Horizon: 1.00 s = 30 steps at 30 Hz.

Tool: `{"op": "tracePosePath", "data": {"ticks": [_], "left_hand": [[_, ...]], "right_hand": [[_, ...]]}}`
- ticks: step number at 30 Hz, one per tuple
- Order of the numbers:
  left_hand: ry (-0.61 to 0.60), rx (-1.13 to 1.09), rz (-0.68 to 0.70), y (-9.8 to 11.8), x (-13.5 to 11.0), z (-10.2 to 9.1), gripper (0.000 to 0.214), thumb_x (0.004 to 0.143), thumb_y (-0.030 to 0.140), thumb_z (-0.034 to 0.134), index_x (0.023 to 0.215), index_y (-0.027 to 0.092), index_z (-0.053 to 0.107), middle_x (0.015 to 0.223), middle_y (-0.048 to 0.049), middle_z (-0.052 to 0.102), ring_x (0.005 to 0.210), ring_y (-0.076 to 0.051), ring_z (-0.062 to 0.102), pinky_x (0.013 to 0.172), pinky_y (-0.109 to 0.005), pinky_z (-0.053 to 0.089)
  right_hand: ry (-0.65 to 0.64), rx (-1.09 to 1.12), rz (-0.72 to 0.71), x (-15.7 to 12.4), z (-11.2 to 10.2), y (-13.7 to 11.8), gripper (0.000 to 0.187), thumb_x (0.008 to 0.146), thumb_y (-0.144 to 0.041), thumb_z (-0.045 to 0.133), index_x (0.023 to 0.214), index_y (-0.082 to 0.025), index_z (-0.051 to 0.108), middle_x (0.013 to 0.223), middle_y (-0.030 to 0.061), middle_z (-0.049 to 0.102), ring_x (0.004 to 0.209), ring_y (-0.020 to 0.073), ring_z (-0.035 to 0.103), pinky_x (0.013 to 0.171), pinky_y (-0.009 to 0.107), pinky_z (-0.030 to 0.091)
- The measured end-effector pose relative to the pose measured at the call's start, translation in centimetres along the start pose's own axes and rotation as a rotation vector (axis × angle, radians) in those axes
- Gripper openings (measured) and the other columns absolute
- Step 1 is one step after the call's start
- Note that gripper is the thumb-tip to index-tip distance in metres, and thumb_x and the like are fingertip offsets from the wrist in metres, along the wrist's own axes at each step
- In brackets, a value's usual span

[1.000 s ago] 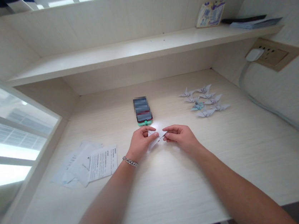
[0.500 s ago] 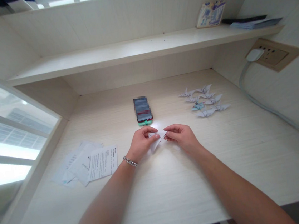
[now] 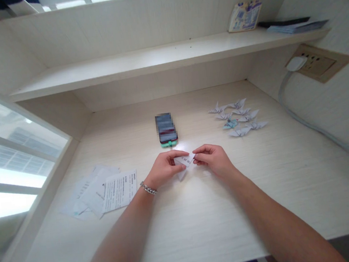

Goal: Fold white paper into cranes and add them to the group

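Observation:
Between my two hands is a small piece of folded white paper [image 3: 184, 161] with some printed marks on it. My left hand [image 3: 166, 165] grips its left side, thumb in front and fingers behind. At the paper's right tip, my right hand [image 3: 211, 158] pinches with thumb and forefinger. The paper is held just above the desk [image 3: 197, 221], its lower point angled down. Several folded paper cranes [image 3: 239, 117], mostly white and one of them blue, stand to the far right of my hands.
A phone [image 3: 166, 127] with a green cable plugged in lies just beyond my hands. Loose printed sheets [image 3: 120, 191] overlap at the left. A shelf [image 3: 154, 62] spans the back. At the right, a white cable [image 3: 298, 112] runs down from a wall socket [image 3: 322, 63].
My left thumb has shifted down and its fingers have stretched further right along the paper, so more of the printed face shows. My right hand keeps its pinch almost in place.

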<state>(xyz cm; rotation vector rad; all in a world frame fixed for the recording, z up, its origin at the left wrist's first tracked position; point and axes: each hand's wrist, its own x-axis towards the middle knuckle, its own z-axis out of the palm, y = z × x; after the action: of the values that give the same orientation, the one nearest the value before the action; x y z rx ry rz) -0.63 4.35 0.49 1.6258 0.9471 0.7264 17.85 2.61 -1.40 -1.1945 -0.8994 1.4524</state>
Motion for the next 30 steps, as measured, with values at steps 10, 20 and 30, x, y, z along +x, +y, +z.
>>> {"op": "tracePosePath", "data": {"ticks": [10,20,30], "left_hand": [[0.075,0.147,0.052,0.07,-0.14,0.46,0.022,0.076,0.028,0.056,0.091,0.018,0.069,0.088,-0.0059,0.069,0.079,-0.016,0.062,0.070,-0.025,0.047],[0.101,0.098,0.087,-0.03,-0.26,0.57,0.018,0.076,0.020,0.054,0.083,0.015,0.069,0.083,-0.0066,0.068,0.074,-0.015,0.061,0.066,-0.023,0.046],[0.120,0.089,0.098,0.13,-0.24,0.57,0.017,0.075,0.020,0.054,0.082,0.015,0.069,0.083,-0.0063,0.069,0.074,-0.014,0.061,0.065,-0.022,0.046]], "right_hand": [[-0.033,0.008,0.019,-0.14,0.12,-0.18,0.020,0.056,-0.021,0.072,0.073,-0.013,0.067,0.059,0.0037,0.065,0.055,0.0142,0.062,0.056,0.025,0.050],[-0.082,0.062,0.014,-0.47,0.04,-0.68,0.026,0.055,-0.024,0.074,0.077,-0.013,0.067,0.063,0.0051,0.066,0.060,0.0160,0.063,0.062,0.029,0.052],[-0.109,0.056,-0.005,-0.59,0.05,-0.78,0.022,0.060,-0.024,0.070,0.079,-0.013,0.067,0.065,0.0059,0.067,0.063,0.0159,0.064,0.063,0.028,0.052]]}}
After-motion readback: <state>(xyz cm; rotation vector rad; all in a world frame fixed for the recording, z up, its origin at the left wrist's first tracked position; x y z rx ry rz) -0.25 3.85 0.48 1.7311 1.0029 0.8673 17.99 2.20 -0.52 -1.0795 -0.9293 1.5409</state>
